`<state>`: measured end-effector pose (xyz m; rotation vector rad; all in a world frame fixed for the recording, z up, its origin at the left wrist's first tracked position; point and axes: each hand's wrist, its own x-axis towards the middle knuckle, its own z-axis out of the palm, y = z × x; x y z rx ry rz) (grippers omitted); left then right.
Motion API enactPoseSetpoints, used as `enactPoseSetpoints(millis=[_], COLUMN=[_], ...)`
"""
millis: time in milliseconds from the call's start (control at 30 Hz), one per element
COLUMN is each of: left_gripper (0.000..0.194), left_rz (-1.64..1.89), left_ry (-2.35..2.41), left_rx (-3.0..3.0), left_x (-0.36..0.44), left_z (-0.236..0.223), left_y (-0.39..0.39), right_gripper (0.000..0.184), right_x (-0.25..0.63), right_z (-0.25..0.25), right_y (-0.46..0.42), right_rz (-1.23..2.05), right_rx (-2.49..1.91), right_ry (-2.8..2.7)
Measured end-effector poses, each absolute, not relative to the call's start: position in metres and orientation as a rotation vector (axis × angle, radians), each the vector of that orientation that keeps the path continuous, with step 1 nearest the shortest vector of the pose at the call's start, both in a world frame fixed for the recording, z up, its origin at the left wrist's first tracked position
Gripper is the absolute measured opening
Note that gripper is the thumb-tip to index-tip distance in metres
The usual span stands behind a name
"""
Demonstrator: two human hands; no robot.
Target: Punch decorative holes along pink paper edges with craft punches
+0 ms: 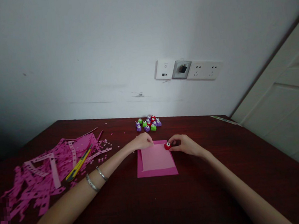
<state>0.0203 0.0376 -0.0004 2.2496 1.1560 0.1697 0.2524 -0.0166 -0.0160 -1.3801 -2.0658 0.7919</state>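
Red rounded plastic punch (168,145), grasped by right hand (186,145) at far-right corner of pale-pink rectangular paper (156,157); left hand (143,140) apparently pinching far edge.

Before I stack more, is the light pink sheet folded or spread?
Spread: the light pink sheet lies flat over the darker pink sheet.

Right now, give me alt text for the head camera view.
The right hand holds a red punch at the edge of pink paper, which the left hand touches. Pink scraps and a yellow cutter lie left, more punches beyond.
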Motion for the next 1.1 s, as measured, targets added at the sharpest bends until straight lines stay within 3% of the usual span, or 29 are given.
enactPoseSetpoints(millis=[167,433,1100], left_gripper=[0.028,0.057,0.06], left_rz=[0.31,-0.01,-0.178], left_ry=[1.422,1.357,1.215], left_rx=[2.794,2.897,2.776], left_x=[0.033,0.046,0.044], left_z=[0.001,-0.005,-0.001], left_y=[0.003,-0.049,-0.041], right_gripper=[0.023,0.026,0.023], right_x=[0.253,0.258,0.254], right_z=[-0.018,-0.014,-0.018], right_y=[-0.016,-0.015,-0.015], right_rz=[0.785,0.796,0.79], right_rx=[-1.367,-1.378,-1.368], right_ry=[-2.071,-2.09,-2.108])
